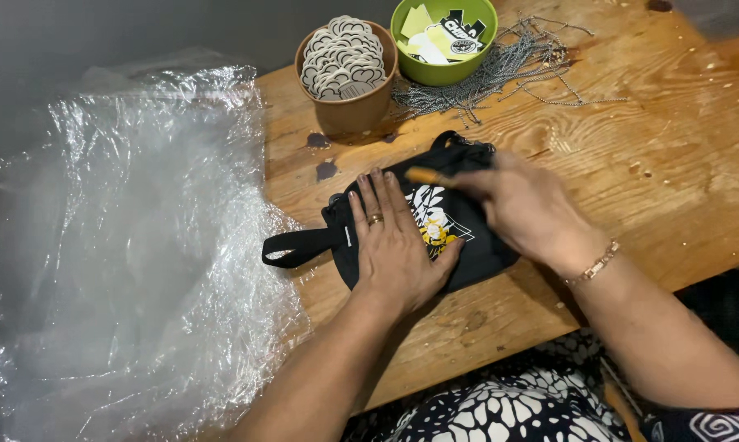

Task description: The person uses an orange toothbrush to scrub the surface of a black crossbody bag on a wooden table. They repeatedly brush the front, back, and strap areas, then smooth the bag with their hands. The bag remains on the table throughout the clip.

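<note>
Plywood desk (631, 164) fills the view, warm grain all over with dark stains near the pots, and nearest to us is a lap in black-and-white patterned cloth (517, 409). Just beyond it, both forearms come up onto the desk. Left hand (398, 245), ring on one finger, lies flat with fingers spread across the black pouch (455, 225), pinning it down over its white and yellow print. Right hand (525, 209), bracelet at the wrist, is curled over the pouch's far side, fingers pressed together and pinching a slim orange-tipped tool (425, 175) that points toward the top edge. Whether the tip touches the fabric is hard to tell. The pouch's strap (291, 248) trails off left toward a big sheet of crumpled clear plastic (124, 245). By my read, this is the working-at-the-top-edge stage, steadying with one hand and applying the tool with the other; the next move would call for a firm hold and fine control near the zip area. Farther back stand a brown pot (349, 106) packed with round tags, a green bowl (443, 69) of printed cards, and a tangle of ball chains (517, 65)
</note>
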